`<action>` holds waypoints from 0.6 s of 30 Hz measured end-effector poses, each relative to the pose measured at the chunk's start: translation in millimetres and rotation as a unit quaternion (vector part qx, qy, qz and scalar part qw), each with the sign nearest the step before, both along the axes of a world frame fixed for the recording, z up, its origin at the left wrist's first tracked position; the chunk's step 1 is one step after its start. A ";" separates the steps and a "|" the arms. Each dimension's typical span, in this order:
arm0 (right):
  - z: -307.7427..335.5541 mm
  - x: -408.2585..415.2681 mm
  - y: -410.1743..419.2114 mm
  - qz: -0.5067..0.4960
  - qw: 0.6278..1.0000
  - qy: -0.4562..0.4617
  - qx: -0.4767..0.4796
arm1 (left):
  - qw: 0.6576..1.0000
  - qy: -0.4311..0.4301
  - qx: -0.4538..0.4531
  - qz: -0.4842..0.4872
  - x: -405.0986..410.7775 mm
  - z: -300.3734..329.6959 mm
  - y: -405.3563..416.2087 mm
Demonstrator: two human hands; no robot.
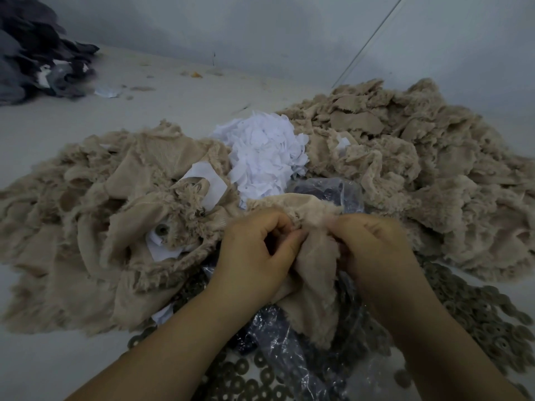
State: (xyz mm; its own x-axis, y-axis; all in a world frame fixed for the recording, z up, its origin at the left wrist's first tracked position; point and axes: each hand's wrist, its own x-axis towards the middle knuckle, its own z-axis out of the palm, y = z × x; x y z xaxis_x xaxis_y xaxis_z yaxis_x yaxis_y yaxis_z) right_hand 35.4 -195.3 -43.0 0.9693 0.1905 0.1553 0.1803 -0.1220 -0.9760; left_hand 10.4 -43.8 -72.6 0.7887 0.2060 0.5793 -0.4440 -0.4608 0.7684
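Nearest the lens, under both wrists: a clear plastic bag (pixel 286 351), with olive-grey ring-shaped discs (pixel 486 314) scattered beneath it and out to the right of the right forearm.

Left hand (pixel 254 250): fingers curled, thumb and fingertips pinching the top edge of a beige plush fabric piece (pixel 312 285). Right hand (pixel 373 253): fingers curled likewise, pinching the same edge just beside the left hand; the two hands nearly touch.

Fabric piece hangs down between the hands, smooth backing toward the camera, fuzzy fringe along its edges, lower end resting on the bag.

Just beyond the fingertips: another fold of clear plastic (pixel 333 192) with something dark inside, not identifiable. Beyond that, a heap of white cut scraps (pixel 263 151).

Left of the left hand: a pile of beige plush pieces (pixel 86 227), one carrying a round metal fitting (pixel 162 229), with white slips (pixel 162 251) just beside it. Right of the right hand and further out: a larger plush pile (pixel 419 169).

Far out beyond the left hand: a dark grey fabric heap (pixel 31 53). All on a pale table (pixel 58 366).
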 end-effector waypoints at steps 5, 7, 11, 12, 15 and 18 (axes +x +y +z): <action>-5.2 -1.3 1.4 0.026 0.996 0.063 0.054 | 1.000 -0.007 -0.009 -0.017 -1.6 -1.8 -0.9; -5.7 0.1 -0.3 0.048 0.984 0.141 0.102 | 0.999 0.009 -0.039 -0.036 -1.5 -1.4 -0.2; -4.7 2.6 -0.3 0.059 0.969 0.189 0.150 | 0.978 0.084 -0.159 -0.104 -1.5 0.7 2.1; -4.5 2.2 0.6 0.054 0.968 0.186 0.157 | 0.971 0.096 -0.186 -0.115 -1.3 0.6 2.7; -5.2 0.8 2.5 0.033 0.970 0.176 0.164 | 0.972 0.092 -0.189 -0.106 -1.2 -0.7 3.5; -5.8 -1.3 5.5 0.007 0.976 0.161 0.144 | 0.985 0.077 -0.143 -0.064 -2.1 -1.8 0.6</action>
State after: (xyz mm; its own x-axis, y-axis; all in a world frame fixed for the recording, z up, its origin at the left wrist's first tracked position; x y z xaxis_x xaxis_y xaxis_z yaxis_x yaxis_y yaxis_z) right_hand 34.1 -189.8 -48.8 0.9743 0.1973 -0.1089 -0.1428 0.1668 -0.9756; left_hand 8.3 -43.2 -74.4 0.8932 0.2356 0.3830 -0.3518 -0.1642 0.9216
